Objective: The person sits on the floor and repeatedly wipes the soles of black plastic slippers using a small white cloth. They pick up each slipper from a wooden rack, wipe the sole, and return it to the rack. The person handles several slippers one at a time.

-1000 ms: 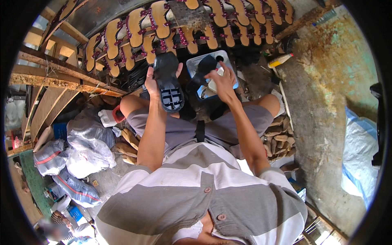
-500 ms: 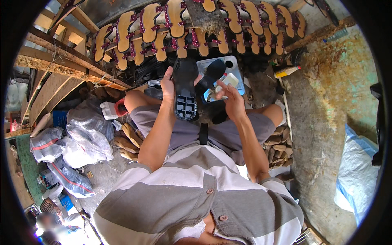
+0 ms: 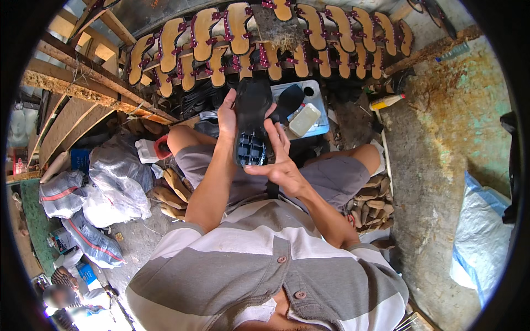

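Note:
Upright in front of my lap is a black shoe sole (image 3: 253, 113), its glossy, grid-like hollow heel at the lower end. My left hand (image 3: 227, 116) grips its left edge, with fingers passing behind it. My right hand (image 3: 284, 165) is spread around the heel, thumb along the bottom edge and fingers against the right side. Just beyond lies a light blue and white tray (image 3: 322, 114). A second black sole piece (image 3: 290, 100) and a pale rectangular block or tub (image 3: 304, 120) are on it, close to my right fingers.
Rows of tan sandals (image 3: 205, 33) with dark red dotted straps line the far side. Wooden shoe lasts (image 3: 370, 207) are heaped by my right knee, more lasts (image 3: 168, 193) by the left. Plastic bags (image 3: 118, 182) lie left; a yellow bottle (image 3: 387, 102) lies right.
My right hand has come from over the tray, toward me and left, onto the heel of the sole. The pale block is now uncovered. My left hand keeps its hold.

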Demonstrator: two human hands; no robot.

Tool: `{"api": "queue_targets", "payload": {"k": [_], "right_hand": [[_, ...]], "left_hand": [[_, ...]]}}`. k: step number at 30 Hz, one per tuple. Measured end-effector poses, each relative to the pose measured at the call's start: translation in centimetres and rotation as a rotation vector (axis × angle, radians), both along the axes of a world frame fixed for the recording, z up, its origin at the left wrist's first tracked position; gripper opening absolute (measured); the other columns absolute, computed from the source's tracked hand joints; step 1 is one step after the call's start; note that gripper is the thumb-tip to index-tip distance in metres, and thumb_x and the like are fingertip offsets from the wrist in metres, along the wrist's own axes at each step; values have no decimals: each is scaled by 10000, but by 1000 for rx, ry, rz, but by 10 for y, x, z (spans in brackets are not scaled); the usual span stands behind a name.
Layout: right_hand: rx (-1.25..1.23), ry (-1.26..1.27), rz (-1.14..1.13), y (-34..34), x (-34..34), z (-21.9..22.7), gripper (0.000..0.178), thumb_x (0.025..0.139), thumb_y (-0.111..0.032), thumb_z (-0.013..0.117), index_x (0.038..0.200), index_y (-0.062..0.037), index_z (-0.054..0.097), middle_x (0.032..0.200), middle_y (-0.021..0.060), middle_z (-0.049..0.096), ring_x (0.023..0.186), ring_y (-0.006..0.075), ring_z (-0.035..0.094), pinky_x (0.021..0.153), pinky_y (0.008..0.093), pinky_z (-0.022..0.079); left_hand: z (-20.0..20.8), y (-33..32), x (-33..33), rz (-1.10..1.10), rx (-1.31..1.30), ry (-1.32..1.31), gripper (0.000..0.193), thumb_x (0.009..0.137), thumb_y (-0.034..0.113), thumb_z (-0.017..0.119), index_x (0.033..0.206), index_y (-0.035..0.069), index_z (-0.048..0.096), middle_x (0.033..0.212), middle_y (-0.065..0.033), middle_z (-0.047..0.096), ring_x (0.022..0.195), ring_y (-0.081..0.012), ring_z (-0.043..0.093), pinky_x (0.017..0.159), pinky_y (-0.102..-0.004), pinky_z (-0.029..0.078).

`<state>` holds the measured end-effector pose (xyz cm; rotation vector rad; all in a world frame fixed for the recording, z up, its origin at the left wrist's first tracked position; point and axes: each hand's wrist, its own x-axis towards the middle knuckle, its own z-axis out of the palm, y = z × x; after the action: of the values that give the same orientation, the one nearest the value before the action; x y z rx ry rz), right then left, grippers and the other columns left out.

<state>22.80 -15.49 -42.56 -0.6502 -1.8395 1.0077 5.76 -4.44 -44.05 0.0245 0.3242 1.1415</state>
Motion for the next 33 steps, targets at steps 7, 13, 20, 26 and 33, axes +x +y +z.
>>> {"api": "queue_targets", "payload": {"k": [7,13,20,26,33], "right_hand": [[99,-927,-631,51,18,-13,653,1002,-625,450,1578,-318,424,1647,147,299,1517,412,207,1222,640,17],[431,-684,-609,65,43,8,528,954,-693,477,1312,-379,704,1549,36,425,1423,393,290,1160,681,38],[648,-672,-323,81,54,-4,514,932,-707,501,1294,-408,711,1524,53,428,1374,434,343,1173,681,52],[517,-592,-457,78,31,27,455,904,-593,607,1276,-362,729,1465,52,479,1367,428,350,1147,697,81],[-35,-170,-325,30,-8,38,625,1021,-553,516,1526,-185,501,1352,140,545,1253,299,453,1131,469,276]], "left_hand": [[24,-24,-1,-249,109,233,518,1083,408,441,1423,27,533,1346,-167,644,1164,-308,671,1037,-542,530],[31,-30,-9,-264,99,180,530,1080,437,442,1425,44,534,1319,-165,657,1117,-303,696,975,-515,574],[46,-26,-15,-166,135,253,537,1087,439,427,1410,26,537,1296,-164,674,1093,-309,713,929,-507,598],[35,-20,-11,-315,94,178,511,1089,410,438,1381,10,566,1285,-156,683,1111,-308,701,993,-436,561],[78,-12,-7,340,278,297,591,1080,481,405,1380,-7,552,1281,-174,671,1147,-331,668,1052,-536,517]]}}
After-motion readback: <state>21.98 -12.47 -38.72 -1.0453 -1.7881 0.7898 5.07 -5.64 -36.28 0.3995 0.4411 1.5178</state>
